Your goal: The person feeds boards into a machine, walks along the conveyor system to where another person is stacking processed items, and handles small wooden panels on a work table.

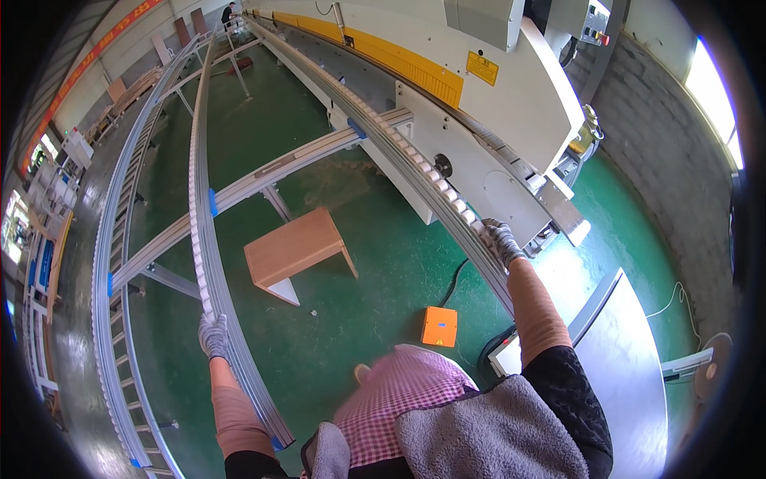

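Note:
My left hand [213, 335], in a grey striped glove, grips a long aluminium rail [235, 359] with a row of small white rollers along it. My right hand [501, 239], gloved likewise, is wrapped over a second roller rail [423, 172] to the right, beside a large white machine [519, 88] with a yellow band. An aluminium crossbar [267, 172] runs between the rails and bears blue connectors where it meets them. The parts of both rails under my fingers are hidden. My checked pink garment [375, 423] shows between my arms.
A brown wooden stand [291, 247] and an orange box [439, 326] with a cable sit on the green floor below. A further rail frame [112, 343] runs along the left. A curved steel table [630, 367] stands at my right. A person [227, 16] is at the far end.

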Motion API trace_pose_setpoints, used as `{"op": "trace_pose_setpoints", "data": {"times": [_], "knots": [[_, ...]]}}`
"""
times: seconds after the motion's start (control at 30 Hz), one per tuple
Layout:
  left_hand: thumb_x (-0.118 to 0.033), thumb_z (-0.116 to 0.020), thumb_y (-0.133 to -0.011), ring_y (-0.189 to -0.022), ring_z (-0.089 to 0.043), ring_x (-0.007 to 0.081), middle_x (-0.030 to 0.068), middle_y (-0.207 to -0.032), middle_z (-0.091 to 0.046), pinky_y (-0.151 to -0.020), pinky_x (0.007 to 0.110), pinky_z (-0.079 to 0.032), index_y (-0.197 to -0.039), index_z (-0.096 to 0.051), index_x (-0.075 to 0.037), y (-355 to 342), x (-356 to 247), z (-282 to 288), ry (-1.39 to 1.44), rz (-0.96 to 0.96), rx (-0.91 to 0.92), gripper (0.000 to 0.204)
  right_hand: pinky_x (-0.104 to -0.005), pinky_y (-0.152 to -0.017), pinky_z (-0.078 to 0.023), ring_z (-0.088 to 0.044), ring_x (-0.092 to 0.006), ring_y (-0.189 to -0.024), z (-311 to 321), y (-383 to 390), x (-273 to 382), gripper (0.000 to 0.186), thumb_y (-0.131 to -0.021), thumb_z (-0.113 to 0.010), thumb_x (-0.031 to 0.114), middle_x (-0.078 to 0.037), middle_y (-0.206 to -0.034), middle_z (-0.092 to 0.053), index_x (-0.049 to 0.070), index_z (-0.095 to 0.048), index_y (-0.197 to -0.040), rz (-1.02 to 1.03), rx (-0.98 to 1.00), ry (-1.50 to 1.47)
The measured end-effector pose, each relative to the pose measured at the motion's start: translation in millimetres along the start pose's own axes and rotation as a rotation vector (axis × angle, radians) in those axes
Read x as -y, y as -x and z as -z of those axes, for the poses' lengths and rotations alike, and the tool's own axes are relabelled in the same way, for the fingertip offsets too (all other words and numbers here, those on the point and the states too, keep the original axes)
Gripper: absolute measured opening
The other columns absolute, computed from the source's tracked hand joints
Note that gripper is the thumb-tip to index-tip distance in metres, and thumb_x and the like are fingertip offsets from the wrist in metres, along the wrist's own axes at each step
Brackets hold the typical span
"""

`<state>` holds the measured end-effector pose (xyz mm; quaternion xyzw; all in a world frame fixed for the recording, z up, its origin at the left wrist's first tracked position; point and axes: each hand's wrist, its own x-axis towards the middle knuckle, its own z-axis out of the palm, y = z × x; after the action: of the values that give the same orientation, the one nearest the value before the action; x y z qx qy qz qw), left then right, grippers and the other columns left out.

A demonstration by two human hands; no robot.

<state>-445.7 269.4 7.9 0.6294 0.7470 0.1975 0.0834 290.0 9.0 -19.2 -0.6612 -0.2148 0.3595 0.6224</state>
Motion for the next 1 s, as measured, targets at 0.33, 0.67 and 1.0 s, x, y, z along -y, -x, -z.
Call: {"op": "trace_pose_setpoints", "data": {"times": [0.33,0.67,1.0], "knots": [[-0.035,-0.074,-0.08,-0.108,-0.063,0.0367,0.0256,-0.117,-0.064,-0.092,0.04,-0.049,-0.129,-0.052,0.006,-9,18,-10,0.057,-0.008,-0.004,0.067,-0.0301,-0.061,-0.049,-0.059,-0.0149,-0.066,-9,2,11,0.032,-0.093,-0.06,0.034,-0.003,-0.081,-0.067,0.006,-0.072,-0.103,-0.075,-0.144,0.174],[-0.035,-0.073,-0.08,-0.11,-0.062,0.0369,0.0263,-0.12,-0.063,-0.094,0.04,-0.049,-0.131,-0.051,0.005,-3,11,-3,0.027,0.014,0.009,0.069,-0.0296,-0.061,-0.049,-0.06,-0.015,-0.067,-21,16,32,0.03,-0.093,-0.06,0.03,-0.004,-0.083,-0.068,0.003,-0.07,-0.101,-0.071,-0.112,0.314],[-0.036,-0.073,-0.08,-0.109,-0.063,0.037,0.0262,-0.118,-0.064,-0.092,0.04,-0.049,-0.131,-0.051,0.006,-12,21,-12,0.077,0.011,0.032,0.069,-0.0306,-0.059,-0.049,-0.059,-0.0151,-0.063,-6,5,8,0.029,-0.09,-0.058,0.03,-0.003,-0.082,-0.067,0.007,-0.072,-0.1,-0.006,-0.063,0.089]]}}
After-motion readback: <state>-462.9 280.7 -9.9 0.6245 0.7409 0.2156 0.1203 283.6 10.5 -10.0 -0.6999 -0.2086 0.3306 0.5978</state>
